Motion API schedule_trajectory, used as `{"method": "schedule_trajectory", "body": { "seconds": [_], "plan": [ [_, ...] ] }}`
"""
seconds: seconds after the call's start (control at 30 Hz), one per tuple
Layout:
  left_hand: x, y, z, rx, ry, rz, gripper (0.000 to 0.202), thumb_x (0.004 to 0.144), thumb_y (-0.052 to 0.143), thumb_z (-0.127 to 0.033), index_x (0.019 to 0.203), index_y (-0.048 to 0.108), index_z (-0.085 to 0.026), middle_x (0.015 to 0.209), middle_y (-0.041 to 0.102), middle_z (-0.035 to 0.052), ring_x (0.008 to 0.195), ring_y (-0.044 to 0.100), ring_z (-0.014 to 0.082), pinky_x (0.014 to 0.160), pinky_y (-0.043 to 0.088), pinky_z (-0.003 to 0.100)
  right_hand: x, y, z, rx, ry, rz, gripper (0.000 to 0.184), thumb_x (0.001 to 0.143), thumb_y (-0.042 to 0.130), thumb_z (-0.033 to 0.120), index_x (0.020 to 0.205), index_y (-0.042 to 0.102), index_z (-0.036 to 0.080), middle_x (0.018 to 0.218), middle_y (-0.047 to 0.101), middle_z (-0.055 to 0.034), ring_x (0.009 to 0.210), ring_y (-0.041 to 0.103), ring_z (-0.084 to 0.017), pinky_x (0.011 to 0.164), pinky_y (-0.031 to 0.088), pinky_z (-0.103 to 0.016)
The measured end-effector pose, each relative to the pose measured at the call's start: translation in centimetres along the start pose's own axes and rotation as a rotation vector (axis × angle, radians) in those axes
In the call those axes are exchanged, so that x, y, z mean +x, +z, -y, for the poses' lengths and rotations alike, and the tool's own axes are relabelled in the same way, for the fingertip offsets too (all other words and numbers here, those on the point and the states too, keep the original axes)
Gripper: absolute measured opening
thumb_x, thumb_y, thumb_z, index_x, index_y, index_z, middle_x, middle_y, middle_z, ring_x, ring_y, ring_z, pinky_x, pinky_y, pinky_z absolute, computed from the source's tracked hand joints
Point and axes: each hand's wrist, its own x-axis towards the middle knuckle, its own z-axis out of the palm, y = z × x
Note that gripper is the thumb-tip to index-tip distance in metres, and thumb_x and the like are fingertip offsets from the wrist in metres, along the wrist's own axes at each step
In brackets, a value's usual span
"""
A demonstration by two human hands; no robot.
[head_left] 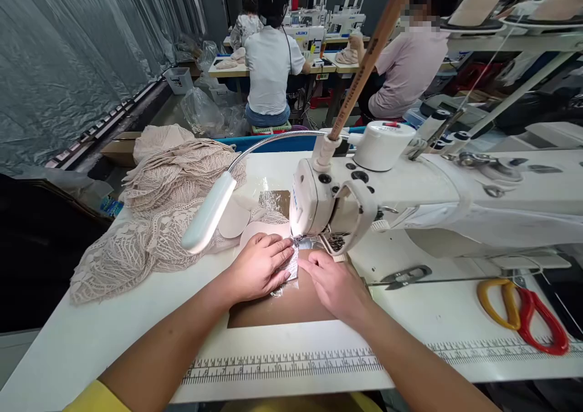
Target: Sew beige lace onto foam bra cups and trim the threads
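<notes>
Under the needle area of a white sewing machine (314, 199) lies a narrow strip of pale lace fabric (292, 267), lit by the lamp. My left hand (263, 267) rests flat on its left side, fingers stretched toward the needle. From the right, my right hand (334, 283) touches the strip's edge with an outstretched fingertip; its other fingers are partly hidden. Beyond my left hand, a smooth pale cup-shaped piece (262, 230) joins the beige lace. A brown plate (282, 310) lies beneath both hands. The needle itself is too small to make out.
A heap of beige lace pieces (168, 199) covers the table's left side. A gooseneck lamp (209, 213) hangs over it. Scissors (523, 315) with yellow and red handles lie at right. A printed ruler (282, 368) runs along the front edge. Co-workers sit beyond.
</notes>
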Motion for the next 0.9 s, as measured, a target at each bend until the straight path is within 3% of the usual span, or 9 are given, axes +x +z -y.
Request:
{"method": "schedule_trajectory", "body": {
  "seconds": [0.3,0.67,0.9],
  "plan": [
    [-0.04,0.14,-0.01,-0.003,0.002,-0.017,0.042,0.094,0.045,-0.036,0.127,0.055,-0.014,0.134,0.055,0.0128,0.121,0.047,0.0297,0.097,0.038,0.046,-0.68,-0.51,0.1,0.059,-0.148,0.075,0.036,0.082,0.044,0.003,0.105,0.065,0.021,0.08,0.057,-0.0023,0.071,0.045,-0.015,0.066,0.032,-0.027],
    [-0.11,0.17,0.02,0.002,0.099,-0.042,0.033,0.096,0.043,-0.029,0.123,0.057,-0.016,0.128,0.059,0.0114,0.117,0.05,0.0254,0.095,0.041,0.041,-0.82,-0.22,0.48,-0.057,-0.183,0.077,0.03,0.082,0.043,0.003,0.097,0.063,0.019,0.077,0.054,-0.0019,0.071,0.04,-0.017,0.067,0.028,-0.029],
    [0.15,-0.15,-0.27,0.007,0.058,-0.017,0.034,0.098,0.04,-0.028,0.124,0.058,-0.018,0.127,0.06,0.01,0.107,0.054,0.0232,0.088,0.043,0.039,-0.82,-0.48,0.61,-0.074,-0.156,0.091,0.028,0.074,0.045,-0.001,0.085,0.061,0.019,0.075,0.052,-0.001,0.07,0.04,-0.016,0.068,0.028,-0.029]
  ]
}}
